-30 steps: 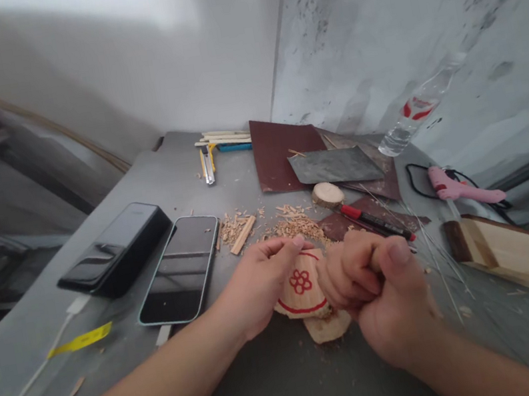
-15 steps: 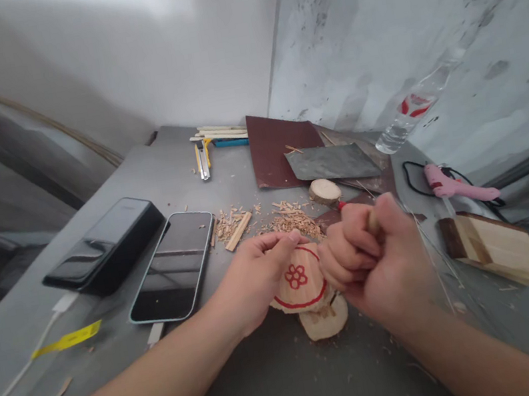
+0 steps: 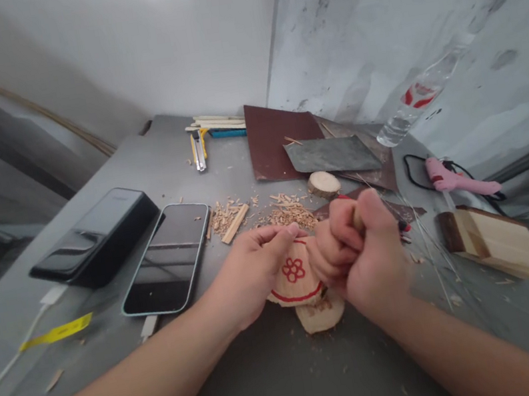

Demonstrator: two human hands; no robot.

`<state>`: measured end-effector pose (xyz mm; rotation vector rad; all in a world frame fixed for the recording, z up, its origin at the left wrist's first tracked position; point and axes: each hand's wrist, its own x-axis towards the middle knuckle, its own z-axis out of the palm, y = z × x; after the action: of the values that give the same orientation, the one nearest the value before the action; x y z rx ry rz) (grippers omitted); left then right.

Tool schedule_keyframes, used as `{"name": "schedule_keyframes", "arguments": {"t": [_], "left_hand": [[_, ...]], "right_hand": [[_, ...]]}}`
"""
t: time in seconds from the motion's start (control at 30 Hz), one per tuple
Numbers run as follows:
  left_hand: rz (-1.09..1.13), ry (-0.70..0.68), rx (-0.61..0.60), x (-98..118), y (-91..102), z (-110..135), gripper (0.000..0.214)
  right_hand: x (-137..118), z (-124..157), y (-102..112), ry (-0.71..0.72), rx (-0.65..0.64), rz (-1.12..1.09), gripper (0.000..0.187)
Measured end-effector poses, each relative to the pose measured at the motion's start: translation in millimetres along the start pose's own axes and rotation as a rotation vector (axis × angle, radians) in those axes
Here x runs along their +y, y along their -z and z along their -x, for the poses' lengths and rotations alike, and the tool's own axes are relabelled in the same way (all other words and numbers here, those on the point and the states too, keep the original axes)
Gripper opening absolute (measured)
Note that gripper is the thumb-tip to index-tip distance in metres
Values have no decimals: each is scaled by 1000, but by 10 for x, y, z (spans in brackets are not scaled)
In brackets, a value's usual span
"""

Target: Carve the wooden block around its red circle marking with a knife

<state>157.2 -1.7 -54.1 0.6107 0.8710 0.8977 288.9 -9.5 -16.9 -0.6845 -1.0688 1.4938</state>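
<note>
A round wood slice (image 3: 286, 285) with a red flower and a red ring drawn on it is gripped at its left edge by my left hand (image 3: 260, 266), thumb on top. Closed in a fist over the slice's right side is my right hand (image 3: 358, 246). A wooden handle end (image 3: 358, 219) pokes out between its thumb and fingers; the tool's working end is hidden. Under the slice lies a second pale wood piece (image 3: 321, 317) with dark marks. Wood shavings (image 3: 292, 213) are heaped just beyond my hands, beside a small wood stick (image 3: 235, 223).
On the left are a phone (image 3: 168, 261) and a black box-shaped device (image 3: 98, 236) with cables. Behind stand a utility knife (image 3: 198, 151), sandpaper sheets (image 3: 274, 135) and a small wood disc (image 3: 324, 184). A bottle (image 3: 411, 102), pink glue gun (image 3: 459, 180) and wood block (image 3: 500, 243) are right.
My right fist has shifted slightly left over the wood slice, covering more of its right edge. The left hand keeps its hold. The whole view has tilted a little.
</note>
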Motion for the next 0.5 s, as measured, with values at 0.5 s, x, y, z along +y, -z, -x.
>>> {"name": "schedule_keyframes", "arguments": {"t": [0.5], "left_hand": [[-53,-11,46,3,-4,-4,29]], "right_hand": [[-190,162,88,93,-257,96,57]]}}
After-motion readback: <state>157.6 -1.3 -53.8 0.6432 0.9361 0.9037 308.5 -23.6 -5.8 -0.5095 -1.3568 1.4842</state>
